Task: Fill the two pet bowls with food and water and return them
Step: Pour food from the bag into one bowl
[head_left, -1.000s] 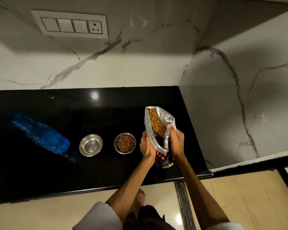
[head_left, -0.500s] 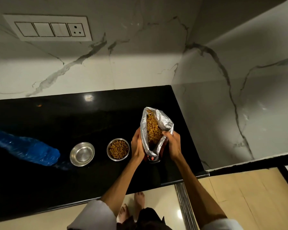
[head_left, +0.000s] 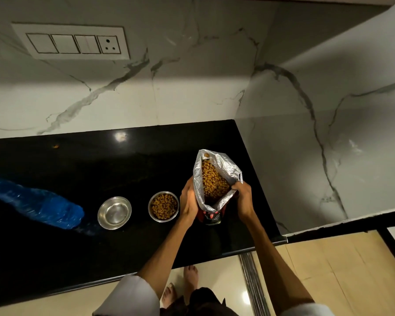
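Gripping the open silver-lined foil bag of brown kibble from both sides, the left hand cups its 9 o'clock wall with curled fingers while the right hand pinches the rim at 3 o'clock; the bag stands upright on the glossy black stone counter. Just beside the left hand at 9 o'clock sits the round steel bowl filled with kibble, then the empty round steel bowl, then a crinkled blue plastic bottle lying on its side. Bare counter lies behind the bowls toward 12 o'clock; the counter's right edge runs near the bag, its front edge at 6 o'clock.
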`<state>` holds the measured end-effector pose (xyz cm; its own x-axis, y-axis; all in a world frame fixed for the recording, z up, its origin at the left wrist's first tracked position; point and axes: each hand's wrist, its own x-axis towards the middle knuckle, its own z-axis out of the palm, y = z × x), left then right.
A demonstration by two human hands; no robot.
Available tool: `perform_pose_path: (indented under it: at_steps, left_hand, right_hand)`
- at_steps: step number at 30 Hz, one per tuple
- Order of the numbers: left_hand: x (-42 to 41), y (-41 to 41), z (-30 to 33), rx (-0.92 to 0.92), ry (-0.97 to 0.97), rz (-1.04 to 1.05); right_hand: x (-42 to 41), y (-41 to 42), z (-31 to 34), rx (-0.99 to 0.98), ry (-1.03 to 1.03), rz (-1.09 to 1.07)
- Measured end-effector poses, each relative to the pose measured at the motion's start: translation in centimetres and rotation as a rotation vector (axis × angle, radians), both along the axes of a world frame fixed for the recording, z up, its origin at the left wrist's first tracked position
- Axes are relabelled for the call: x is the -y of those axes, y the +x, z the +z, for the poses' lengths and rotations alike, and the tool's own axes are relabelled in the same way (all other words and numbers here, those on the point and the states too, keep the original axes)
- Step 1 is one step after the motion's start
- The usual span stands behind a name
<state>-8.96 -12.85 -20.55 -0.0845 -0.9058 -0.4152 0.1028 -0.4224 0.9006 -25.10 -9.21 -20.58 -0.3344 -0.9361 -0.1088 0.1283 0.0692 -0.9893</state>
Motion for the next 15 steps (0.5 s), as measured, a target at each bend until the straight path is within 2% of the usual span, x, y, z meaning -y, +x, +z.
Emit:
perform_pose_path:
  at_steps: [3,10,15]
  left_hand:
    - [0.1,0.3,-0.2,0.008,0.03,-0.007]
    - [-0.6,0.7,0.1,0.0,0.009,-0.039]
    - [-1.0,1.3,0.5,0.006,-0.027,-0.077]
  right_hand:
    - [-0.1,-0.3,0.0,0.05,0.009,-0.088]
    - [-0.8,0.2,0.5,-0.026,0.023,-0.022]
    - [-1.7,0.5,1.2,-0.091,0.07,-0.085]
